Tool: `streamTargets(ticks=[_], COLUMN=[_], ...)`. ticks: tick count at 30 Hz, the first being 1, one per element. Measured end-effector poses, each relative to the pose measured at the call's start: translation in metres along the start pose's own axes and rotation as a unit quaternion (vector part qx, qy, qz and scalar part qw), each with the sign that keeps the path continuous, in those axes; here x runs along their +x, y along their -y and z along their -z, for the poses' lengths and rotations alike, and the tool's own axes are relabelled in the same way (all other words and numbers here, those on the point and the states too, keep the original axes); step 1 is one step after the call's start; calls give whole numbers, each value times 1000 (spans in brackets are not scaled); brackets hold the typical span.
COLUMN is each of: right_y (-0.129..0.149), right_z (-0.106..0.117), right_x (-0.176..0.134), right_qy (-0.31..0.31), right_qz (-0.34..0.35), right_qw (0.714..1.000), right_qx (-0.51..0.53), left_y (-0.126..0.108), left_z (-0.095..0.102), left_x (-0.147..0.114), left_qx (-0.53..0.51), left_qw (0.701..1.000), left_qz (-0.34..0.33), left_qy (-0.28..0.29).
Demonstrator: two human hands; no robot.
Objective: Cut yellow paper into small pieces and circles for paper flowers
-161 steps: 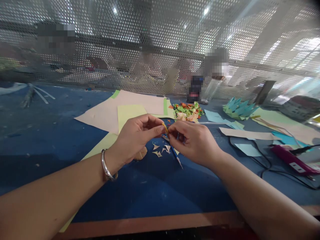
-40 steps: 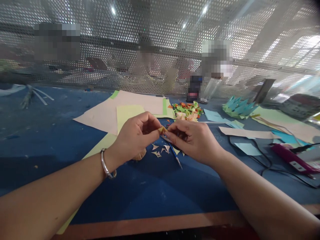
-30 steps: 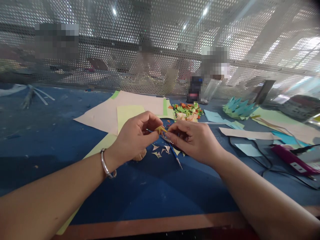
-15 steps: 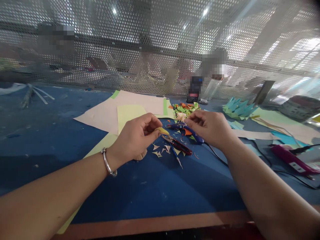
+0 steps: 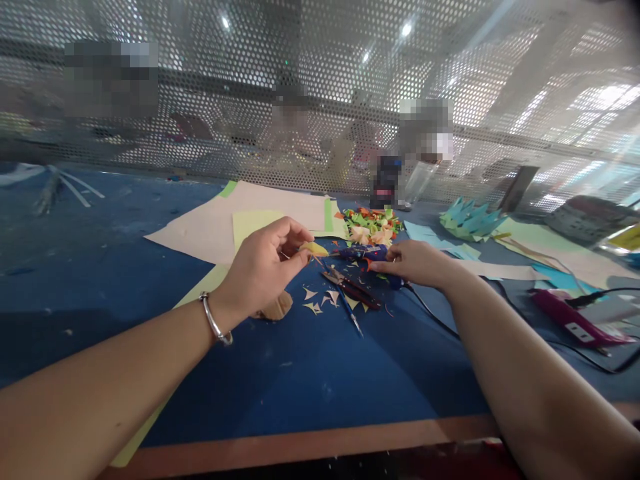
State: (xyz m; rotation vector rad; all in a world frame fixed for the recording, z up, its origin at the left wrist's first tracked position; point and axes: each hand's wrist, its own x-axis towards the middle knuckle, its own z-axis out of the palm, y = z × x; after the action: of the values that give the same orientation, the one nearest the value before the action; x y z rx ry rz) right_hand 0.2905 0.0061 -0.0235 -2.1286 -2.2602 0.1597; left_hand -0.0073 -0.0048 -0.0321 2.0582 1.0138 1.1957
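Well behind the front edge [image 5: 300, 437], a broad stretch of tabletop [image 5: 280, 390] between, the left hand [image 5: 265, 260] pinches one yellow paper piece [image 5: 316, 249]. The right hand [image 5: 419, 261] grips one blue glue gun [image 5: 361, 252].

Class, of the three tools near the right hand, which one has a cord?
The blue glue gun at the right hand: a black cord trails from it. The red-handled tool and the slim, pen-like blue tool show none.
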Motion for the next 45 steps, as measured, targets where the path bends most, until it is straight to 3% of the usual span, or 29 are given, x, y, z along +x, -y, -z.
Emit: streamTargets(ticks=[6, 13, 19, 27, 32, 45], right_y=[2, 13, 21, 35, 44, 49], right_z=[-13, -10, 2, 15, 17, 17], right_x=[7, 3, -5, -26, -33, -38], right_qy=[-32, -68, -153, -250, -267, -245], right_qz=[-29, -33, -47, 14, 56, 81], right_qw=[999, 997, 987, 966, 957, 961], right_qx=[-28, -4, 18, 65, 97, 101], left_y=[0, 1, 4, 6, 12, 6], left_z=[0, 4, 7, 8, 11, 10], left_x=[0, 2, 5, 6, 8, 7], left_qx=[0, 6, 22, 13, 37, 40], left_qw=[1000, 1000, 999, 997, 995, 992], left_qz=[-1, 14, 35, 75, 81, 90], left_qy=[-5, -5, 17, 32, 43, 82])
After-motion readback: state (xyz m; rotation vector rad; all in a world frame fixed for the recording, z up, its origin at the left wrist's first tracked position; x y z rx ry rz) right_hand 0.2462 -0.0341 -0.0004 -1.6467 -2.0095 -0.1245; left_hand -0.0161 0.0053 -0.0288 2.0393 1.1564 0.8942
